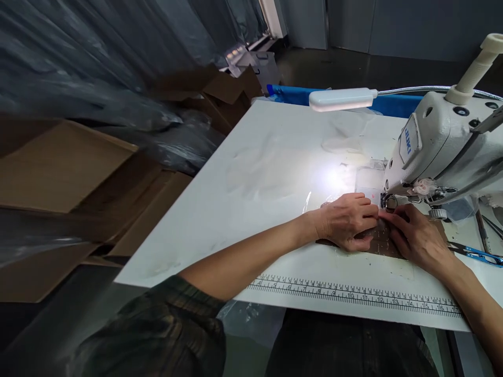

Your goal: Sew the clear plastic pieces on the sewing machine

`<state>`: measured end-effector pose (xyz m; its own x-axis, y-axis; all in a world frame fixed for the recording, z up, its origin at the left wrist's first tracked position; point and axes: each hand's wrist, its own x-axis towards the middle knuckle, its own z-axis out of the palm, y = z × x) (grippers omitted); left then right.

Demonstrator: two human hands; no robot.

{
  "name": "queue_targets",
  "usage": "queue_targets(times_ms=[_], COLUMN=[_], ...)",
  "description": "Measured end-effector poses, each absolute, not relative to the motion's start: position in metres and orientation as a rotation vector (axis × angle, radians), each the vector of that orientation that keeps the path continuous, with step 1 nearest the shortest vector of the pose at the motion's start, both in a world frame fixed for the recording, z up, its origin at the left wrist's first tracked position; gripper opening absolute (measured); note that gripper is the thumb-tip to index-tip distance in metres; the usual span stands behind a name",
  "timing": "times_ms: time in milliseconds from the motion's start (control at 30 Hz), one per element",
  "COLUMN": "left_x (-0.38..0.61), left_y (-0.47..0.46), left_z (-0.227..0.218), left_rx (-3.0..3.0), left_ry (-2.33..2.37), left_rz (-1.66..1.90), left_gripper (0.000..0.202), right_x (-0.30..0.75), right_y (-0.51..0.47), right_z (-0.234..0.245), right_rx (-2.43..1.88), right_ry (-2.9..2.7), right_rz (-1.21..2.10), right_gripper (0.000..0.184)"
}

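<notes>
A flat brown piece of material lies on the white table under both my hands, just in front of the sewing machine's presser foot. My left hand rests on its left part with the fingers curled and closed at the edge near the foot. From the right, my right hand meets it, thumb and forefinger pinched at the same edge by the needle area. The fingertips of both hands almost touch. What lies exactly between the fingers is partly hidden.
The white sewing machine stands at the right, with a lamp left of it. Blue thread snips lie beside my right wrist. A printed ruler runs along the table's front edge. Cardboard boxes stand to the left.
</notes>
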<state>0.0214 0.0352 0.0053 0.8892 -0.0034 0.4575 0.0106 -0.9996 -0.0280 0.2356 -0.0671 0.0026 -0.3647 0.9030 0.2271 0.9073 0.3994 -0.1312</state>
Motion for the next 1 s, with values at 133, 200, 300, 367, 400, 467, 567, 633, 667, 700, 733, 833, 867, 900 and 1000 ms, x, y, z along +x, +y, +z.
queue_targets(times_ms=[133,200,300,367,400,467,567,633,667,700,733,833,867,900,1000], left_x=[0.022,0.022,0.021,0.022,0.022,0.023,0.023,0.023,0.023,0.022,0.022,0.021,0.021,0.021,0.020], left_y=[0.035,0.035,0.035,0.035,0.035,0.035,0.035,0.036,0.036,0.037,0.037,0.040,0.040,0.041,0.044], left_z=[0.003,0.002,0.000,-0.001,-0.002,-0.004,-0.006,-0.006,-0.006,-0.007,-0.007,-0.006,-0.005,-0.004,-0.001], left_rx=[-3.035,-3.035,-3.015,-2.986,-2.969,-2.936,-2.922,-2.939,-2.950,-2.960,-2.971,-3.002,-3.013,-3.022,-3.042], left_ry=[-0.071,-0.081,-0.091,-0.099,-0.105,-0.112,-0.128,-0.149,-0.165,-0.181,-0.192,-0.205,-0.205,-0.202,-0.212], left_rz=[-0.700,-0.726,-0.770,-0.797,-0.818,-0.869,-0.884,-0.826,-0.789,-0.753,-0.721,-0.655,-0.635,-0.618,-0.563], left_gripper=[0.021,0.022,0.022,0.022,0.022,0.023,0.024,0.027,0.028,0.029,0.031,0.035,0.036,0.037,0.040], right_x=[0.233,0.232,0.231,0.232,0.232,0.233,0.233,0.232,0.232,0.232,0.232,0.232,0.233,0.233,0.236], right_y=[-0.067,-0.066,-0.066,-0.067,-0.068,-0.069,-0.071,-0.071,-0.070,-0.070,-0.069,-0.068,-0.069,-0.069,-0.069], right_z=[-0.002,-0.004,-0.006,-0.006,-0.005,-0.003,0.000,0.000,0.000,0.000,-0.001,-0.002,-0.002,-0.002,0.003], right_rx=[-1.650,-1.682,-1.713,-1.692,-1.666,-1.608,-1.583,-1.596,-1.599,-1.597,-1.597,-1.608,-1.616,-1.621,-1.621], right_ry=[-2.380,-2.372,-2.359,-2.348,-2.344,-2.342,-2.350,-2.353,-2.355,-2.355,-2.353,-2.345,-2.342,-2.338,-2.300], right_rz=[-0.081,-0.112,-0.122,-0.107,-0.093,-0.057,-0.025,-0.016,-0.009,-0.003,0.002,0.001,0.008,0.022,0.113], right_gripper=[0.042,0.041,0.042,0.043,0.043,0.043,0.043,0.043,0.043,0.043,0.043,0.045,0.045,0.045,0.043])
